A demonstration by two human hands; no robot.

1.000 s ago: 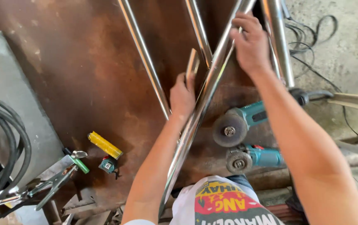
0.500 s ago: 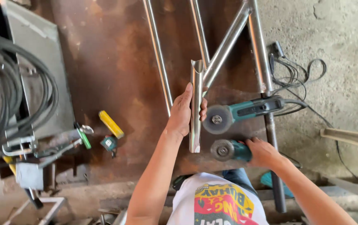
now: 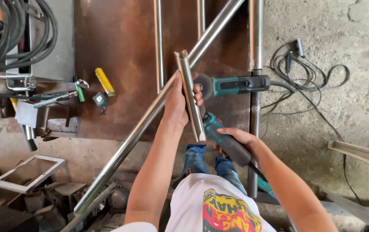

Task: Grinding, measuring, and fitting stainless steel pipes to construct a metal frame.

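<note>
Steel tube offcut (image 3: 190,96), short and polished with a notched upper end, is held upright in the left hand (image 3: 179,102), whose fingers are wrapped closed around its middle. The offcut stands above the rusty brown counter (image 3: 116,51), just in front of the long diagonal steel pipe (image 3: 150,114) that crosses it. The right hand (image 3: 240,141) is closed around the body of a teal angle grinder (image 3: 219,135), whose head sits right behind the lower part of the offcut; the disc itself is hidden, so contact cannot be confirmed. A second teal angle grinder (image 3: 236,84) lies unattended on the counter just beyond.

Step in hand, as judged: bringing the grinder up to the hand-held offcut to dress it. The next move calls for a firm, steady left-hand grip, fingers kept off the disc path, and the disc presented squarely to the edge being worked
</note>
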